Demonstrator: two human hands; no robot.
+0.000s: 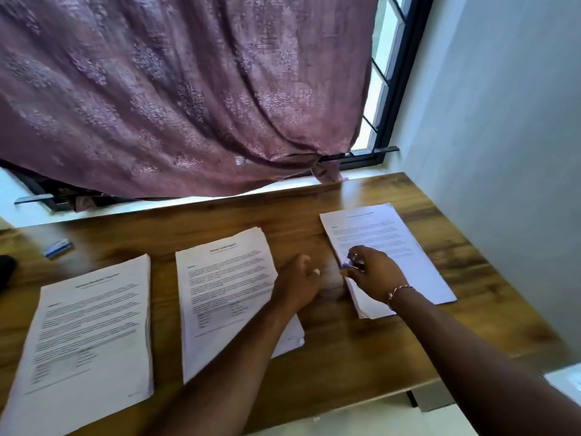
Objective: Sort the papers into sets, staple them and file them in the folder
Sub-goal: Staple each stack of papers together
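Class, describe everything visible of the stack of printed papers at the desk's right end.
The white stack of printed sheets lies flat on the brown wooden desk, angled, edges slightly fanned. Black text lines show, too blurred to read. The right hand rests on its left edge, pinching a small purple and silver tool there.
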